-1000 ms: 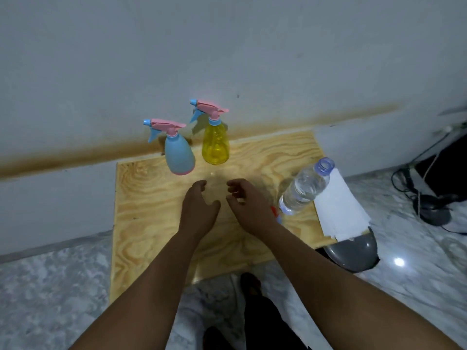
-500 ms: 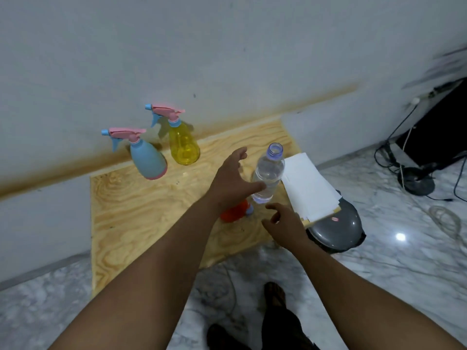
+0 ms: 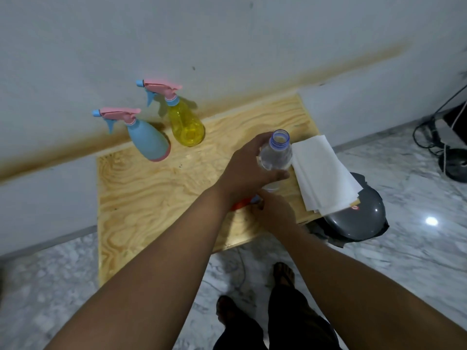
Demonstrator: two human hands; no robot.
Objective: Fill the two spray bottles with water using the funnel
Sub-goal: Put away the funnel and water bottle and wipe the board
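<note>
Domestic interior, floor level. Evidence: marble-pattern floor tiles, stained painted wall, low plywood board serving as work surface, cables at right, sandalled feet beneath.

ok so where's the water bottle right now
In the head view, the water bottle stands right of centre on the wooden table, gripped by the left hand, beside the white paper stack.

We see a dim, soft-lit scene with a bright glare spot on the marble floor at right, faint shadows behind the spray bottles on the wall, slight overall blur, and wide-angle bending toward the edges.
</note>
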